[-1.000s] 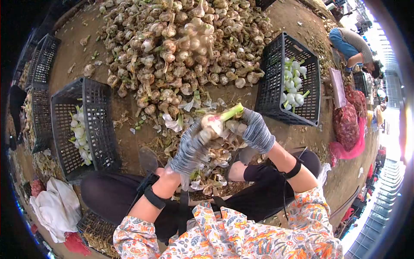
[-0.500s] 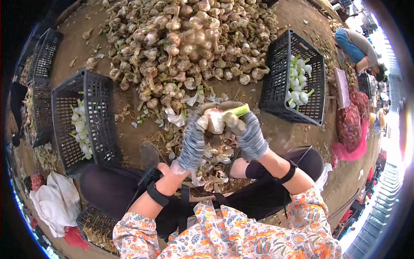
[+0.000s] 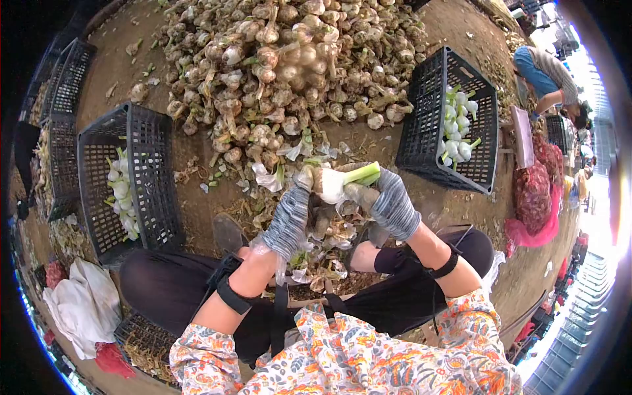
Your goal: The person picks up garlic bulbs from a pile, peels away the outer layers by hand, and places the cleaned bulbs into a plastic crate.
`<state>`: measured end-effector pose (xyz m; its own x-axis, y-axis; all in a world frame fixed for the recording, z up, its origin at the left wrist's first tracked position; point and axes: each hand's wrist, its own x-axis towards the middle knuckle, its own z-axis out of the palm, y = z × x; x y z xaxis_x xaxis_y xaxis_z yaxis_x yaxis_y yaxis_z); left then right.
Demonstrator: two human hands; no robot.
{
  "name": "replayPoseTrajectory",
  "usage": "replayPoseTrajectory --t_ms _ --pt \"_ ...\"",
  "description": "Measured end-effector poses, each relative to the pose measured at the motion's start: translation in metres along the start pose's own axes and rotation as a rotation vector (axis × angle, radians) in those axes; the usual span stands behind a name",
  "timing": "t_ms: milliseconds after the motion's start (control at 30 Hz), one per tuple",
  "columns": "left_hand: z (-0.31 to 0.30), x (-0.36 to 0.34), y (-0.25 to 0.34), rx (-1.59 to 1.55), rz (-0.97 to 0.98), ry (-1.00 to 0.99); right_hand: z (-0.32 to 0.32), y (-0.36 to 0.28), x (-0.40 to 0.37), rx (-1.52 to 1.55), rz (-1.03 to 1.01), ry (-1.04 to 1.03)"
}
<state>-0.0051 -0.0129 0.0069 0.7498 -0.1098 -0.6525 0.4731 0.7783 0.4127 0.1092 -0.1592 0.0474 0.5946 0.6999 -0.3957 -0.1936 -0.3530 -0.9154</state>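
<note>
A garlic bulb (image 3: 331,185) with a short green stem is held between my two gloved hands, over the ground in front of my crossed legs. White skin shows on the bulb, and its stem points right. My left hand (image 3: 295,207) grips the bulb's root side with closed fingers. My right hand (image 3: 385,201) is closed on the bulb near the stem, its far fingers partly hidden. A strip of thin peel (image 3: 282,268) hangs by my left wrist. Below the hands, loose garlic skins (image 3: 336,243) lie between my shoes.
Ahead rises a large heap of unpeeled garlic (image 3: 263,85). Black crates holding cleaned garlic stand left (image 3: 150,178) and right (image 3: 415,125). A white sack (image 3: 82,306) lies at left. Red net bags (image 3: 533,197) and a bending person (image 3: 550,72) are at right.
The bulb shows more clean white surface, with brown outer skin gone from its front. My left hand has shifted slightly lower and left, and my right hand slightly right.
</note>
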Motion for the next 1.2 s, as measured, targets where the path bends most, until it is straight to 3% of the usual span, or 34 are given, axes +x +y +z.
replayPoseTrajectory --t_ms 33,100,133,167,200,233,300,367,433,467,500,567,667,700,767,833,900,933,967,1033,1067,1100,1167,1200 --pt "0.003 0.0 -0.002 0.001 0.0 -0.001 0.0 0.003 0.001 0.099 0.127 0.052" --pt "0.016 0.002 -0.013 0.455 0.534 0.099 -0.002 0.007 0.003 0.029 0.038 0.04" --pt "0.019 0.002 -0.016 0.681 0.798 0.149 0.002 0.008 0.0 0.39 0.165 0.044" --pt "0.019 0.001 -0.015 0.68 0.796 0.15 0.005 0.007 0.0 0.75 0.29 0.045" --pt "0.02 -0.001 -0.013 0.835 0.904 0.234 0.008 0.004 0.001 0.757 0.303 0.077" --pt "0.02 -0.002 -0.012 0.991 1.009 0.32 0.007 0.0 0.0 0.757 0.305 0.075" --pt "0.022 -0.003 -0.013 0.942 0.996 0.33 0.004 -0.006 -0.003 0.046 0.063 0.026" --pt "0.022 -0.005 -0.011 0.721 0.696 0.243 -0.001 -0.001 0.001 -0.098 -0.002 0.002" --pt "0.014 -0.001 -0.016 0.687 0.667 0.242 -0.001 0.003 0.002 -0.188 0.023 0.007" --pt "0.012 0.002 -0.016 0.645 0.645 0.241 0.003 0.007 0.0 -0.164 -0.101 0.033" --pt "0.01 0.003 -0.017 0.602 0.625 0.24 0.003 0.008 0.0 -0.159 -0.099 0.034" --pt "0.005 0.006 -0.021 0.573 0.594 0.242 0.003 0.009 -0.001 -0.133 0.017 0.02" --pt "0.005 0.003 -0.019 -0.039 0.263 0.085 -0.002 0.012 -0.004 -0.213 0.1 -0.087" --pt "0.017 -0.006 -0.009 -0.036 0.26 0.085 -0.003 0.015 -0.005 -0.209 0.101 -0.085" --pt "0.033 -0.016 0.004 -0.048 -0.035 0.334 -0.005 0.022 -0.005 -0.211 -0.195 -0.108" --pt "-0.002 0.004 -0.007 -0.133 -0.089 0.249 -0.007 0.018 -0.005 -0.304 -0.248 -0.102" --pt "-0.016 0.009 -0.001 -0.529 -0.445 -0.716 -0.01 0.022 -0.003 -0.502 -0.374 -0.106" --pt "-0.015 0.004 -0.011 -0.137 -0.295 0.035 -0.011 0.021 -0.005 -0.501 -0.375 -0.104" --pt "0.003 -0.004 -0.001 -0.134 -0.297 0.034 -0.01 0.015 -0.008 -0.425 -0.3 -0.098" --pt "0.028 -0.013 0.015 0.109 -0.174 0.351 -0.008 0.01 -0.011 -0.349 -0.223 -0.089" --pt "-0.029 0.024 -0.015 0.346 0.148 0.201 -0.007 0.009 -0.011 -0.281 -0.144 -0.042" --pt "-0.005 0.024 -0.02 -0.029 0.626 0.195 -0.006 0.008 -0.01 -0.213 -0.067 0.003" --pt "0.03 -0.019 0.015 0.651 0.782 0.447 -0.006 0.01 -0.007 -0.306 -0.162 0.015" --pt "0.031 -0.018 0.014 0.656 0.777 0.441 -0.004 0.012 -0.007 -0.394 -0.253 0.032"
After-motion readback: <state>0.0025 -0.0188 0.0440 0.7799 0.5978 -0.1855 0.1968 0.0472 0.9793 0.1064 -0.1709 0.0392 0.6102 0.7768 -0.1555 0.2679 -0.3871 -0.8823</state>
